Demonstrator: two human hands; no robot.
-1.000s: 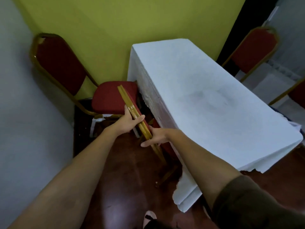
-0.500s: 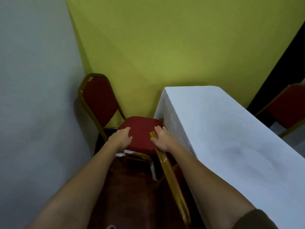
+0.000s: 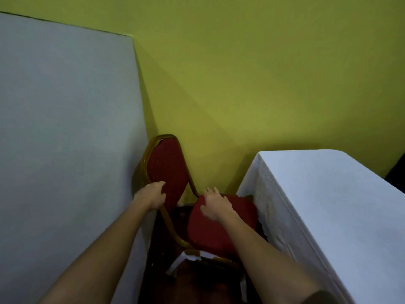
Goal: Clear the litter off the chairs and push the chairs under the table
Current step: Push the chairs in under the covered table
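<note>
**Red chair in the corner, seat pointing at the table end**

Red upholstery and a gold metal frame are marking the chair (image 3: 168, 178) that is standing in the corner, between the grey wall (image 3: 65, 139) and the short end of the table (image 3: 328, 205) with its white cloth. Its backrest is leaning toward the grey wall and its seat (image 3: 238, 216) is reaching toward the table, so the chair's front-to-back line is running left to right across the view. The front of the seat is lying just beside the hanging cloth edge, perhaps touching it.

The left hand (image 3: 153, 196) is closing around the near edge of the backrest frame. The right hand (image 3: 215, 205) is lying flat and open on the seat, fingers spread, gripping nothing. The right hand is nearer to the table.

I am judging that the coming push must go rightward, along this line, under the cloth. No litter is showing on the seat; some white scraps (image 3: 188, 258) are lying below its near edge.
</note>
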